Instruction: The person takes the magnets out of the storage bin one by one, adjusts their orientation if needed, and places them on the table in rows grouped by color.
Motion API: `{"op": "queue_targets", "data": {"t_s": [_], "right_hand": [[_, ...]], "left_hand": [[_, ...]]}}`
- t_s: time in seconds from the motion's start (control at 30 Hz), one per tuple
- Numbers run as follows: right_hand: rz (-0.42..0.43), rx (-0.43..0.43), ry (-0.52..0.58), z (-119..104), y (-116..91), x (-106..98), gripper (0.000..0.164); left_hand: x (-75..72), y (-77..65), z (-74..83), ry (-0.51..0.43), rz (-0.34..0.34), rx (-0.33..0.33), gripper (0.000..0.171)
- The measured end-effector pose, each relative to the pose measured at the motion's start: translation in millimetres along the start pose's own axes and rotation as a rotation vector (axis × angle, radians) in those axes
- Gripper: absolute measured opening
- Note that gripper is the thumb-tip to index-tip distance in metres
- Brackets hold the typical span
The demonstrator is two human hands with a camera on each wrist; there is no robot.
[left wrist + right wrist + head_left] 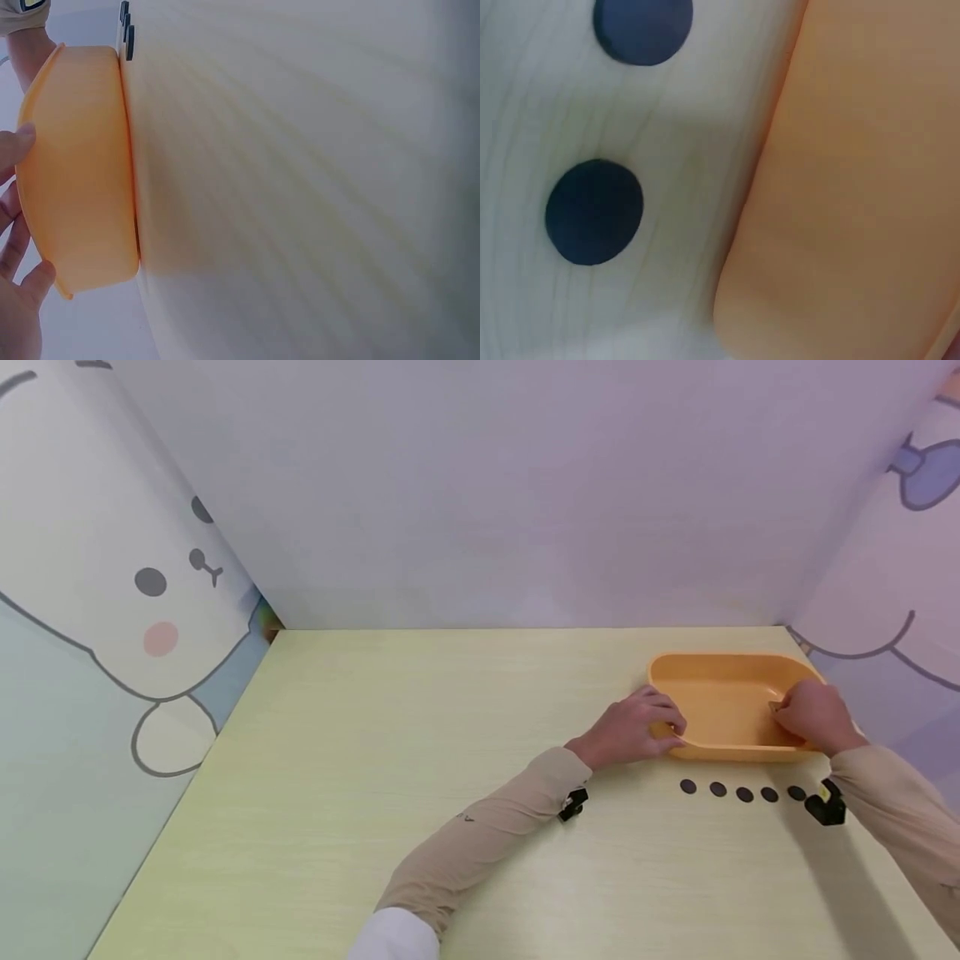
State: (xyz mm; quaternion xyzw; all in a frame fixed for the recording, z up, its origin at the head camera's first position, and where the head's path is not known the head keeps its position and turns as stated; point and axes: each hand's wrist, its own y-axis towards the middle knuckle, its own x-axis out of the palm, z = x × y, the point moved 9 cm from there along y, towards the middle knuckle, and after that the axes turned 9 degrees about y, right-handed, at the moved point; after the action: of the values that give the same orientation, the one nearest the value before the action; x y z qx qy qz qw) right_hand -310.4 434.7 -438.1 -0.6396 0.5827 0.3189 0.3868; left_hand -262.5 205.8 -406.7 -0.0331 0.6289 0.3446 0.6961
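An orange rectangular plastic basin (723,747) with rounded corners stands at the right of the table. My left hand (637,724) grips its near left corner, thumb on the outside and fingers over the rim. The left wrist view shows the thumb and fingers along the basin's edge (82,169). Inside the right end of the basin is my right hand (813,714), its fingers curled low over the floor. A small yellowish-brown piece (775,706) pokes out from those fingers; most of it is hidden, and I cannot tell what it is.
Several flat black discs (745,794) lie in a row on the pale wooden table (360,777) in front of the basin; two discs show close up in the right wrist view. A plain wall (487,527) rises behind, and cartoon-printed panels (112,635) flank both sides.
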Motion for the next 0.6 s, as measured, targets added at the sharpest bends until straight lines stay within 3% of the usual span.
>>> {"op": "queue_targets", "data": {"t_s": [0.23,0.47,0.6], "right_hand": [[-0.005,-0.002,-0.022,2.7,6.6,0.6,0.032],[-0.100,0.061,0.149,7.7,7.5,8.8,0.026],[-0.082,0.037,0.151,4.9,7.3,8.2,0.029]], "left_hand": [[-1.7,0.5,0.7,-0.008,-0.005,0.003,0.013],[-2.3,0.8,0.1,-0.006,-0.011,-0.001,0.013],[-1.2,1.5,-0.2,-0.011,-0.017,0.001,0.013]]}}
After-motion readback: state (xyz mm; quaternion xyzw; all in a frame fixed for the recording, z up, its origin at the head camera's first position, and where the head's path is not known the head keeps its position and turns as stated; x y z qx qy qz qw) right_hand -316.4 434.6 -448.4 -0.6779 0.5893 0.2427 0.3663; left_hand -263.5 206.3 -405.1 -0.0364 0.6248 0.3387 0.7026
